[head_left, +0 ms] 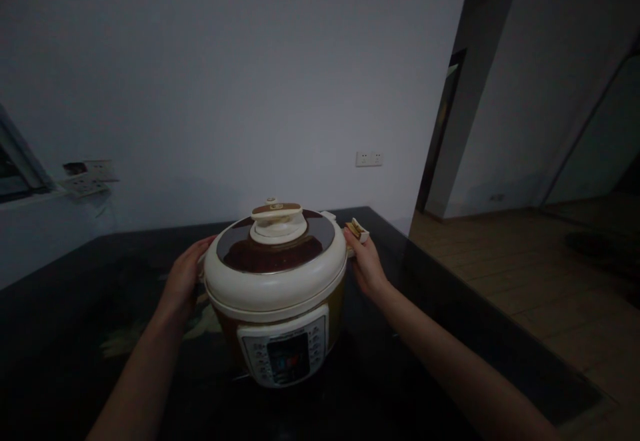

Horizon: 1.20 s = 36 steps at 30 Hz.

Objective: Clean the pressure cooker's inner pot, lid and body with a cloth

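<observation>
An electric pressure cooker (275,294) with a cream rim, brown lid top and front control panel stands upright on a dark tabletop (400,374). Its lid is on, with a cream and brown lid handle (277,218) on top. At the cooker's left side, my left hand (189,264) is closed around the side handle, its fingers partly hidden behind the rim. On the opposite side, my right hand (369,261) grips the right side handle (357,230), whose outer end sticks out past my fingers.
The table's back edge meets a plain wall (280,94) with a double socket (369,159). More sockets (97,171) and a window frame (20,161) are at the left. Past the table's right edge lie a wooden floor (480,254) and a doorway (445,114).
</observation>
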Each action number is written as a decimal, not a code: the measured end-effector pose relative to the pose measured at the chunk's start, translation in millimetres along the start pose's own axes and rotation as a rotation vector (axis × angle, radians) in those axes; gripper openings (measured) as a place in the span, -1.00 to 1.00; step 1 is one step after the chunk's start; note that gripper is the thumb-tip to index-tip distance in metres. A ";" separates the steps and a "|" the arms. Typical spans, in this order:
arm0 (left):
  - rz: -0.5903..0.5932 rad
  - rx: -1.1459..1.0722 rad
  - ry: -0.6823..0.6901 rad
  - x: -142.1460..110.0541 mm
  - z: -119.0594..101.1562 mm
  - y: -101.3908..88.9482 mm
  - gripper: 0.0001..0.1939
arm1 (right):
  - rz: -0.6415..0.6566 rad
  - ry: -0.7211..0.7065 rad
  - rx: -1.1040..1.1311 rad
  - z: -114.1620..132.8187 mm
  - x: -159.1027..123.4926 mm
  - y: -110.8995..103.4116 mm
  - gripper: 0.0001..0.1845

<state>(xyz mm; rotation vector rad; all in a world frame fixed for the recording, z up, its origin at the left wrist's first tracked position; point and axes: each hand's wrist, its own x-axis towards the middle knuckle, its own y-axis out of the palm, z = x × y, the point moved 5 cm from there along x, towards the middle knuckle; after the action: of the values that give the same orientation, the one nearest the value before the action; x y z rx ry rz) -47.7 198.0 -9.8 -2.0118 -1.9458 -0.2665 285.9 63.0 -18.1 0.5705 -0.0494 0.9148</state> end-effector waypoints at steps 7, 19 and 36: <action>-0.085 -0.206 -0.191 -8.4 -6.7 6.0 -0.56 | -0.160 0.032 0.180 -20.6 16.4 4.3 -0.51; -0.137 -0.247 -0.211 -19.5 -20.9 10.1 -0.67 | -0.186 0.034 0.264 -20.1 21.5 8.5 -0.55; -0.088 -0.294 -0.175 -12.8 -14.8 39.6 -0.63 | -0.207 0.017 0.188 -12.7 43.3 -17.5 -0.72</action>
<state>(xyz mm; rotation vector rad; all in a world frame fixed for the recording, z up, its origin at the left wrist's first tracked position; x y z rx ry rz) -7.6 180.2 -4.8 -2.1969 -2.2178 -0.4337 323.5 92.8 -24.7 0.7278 0.1108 0.7263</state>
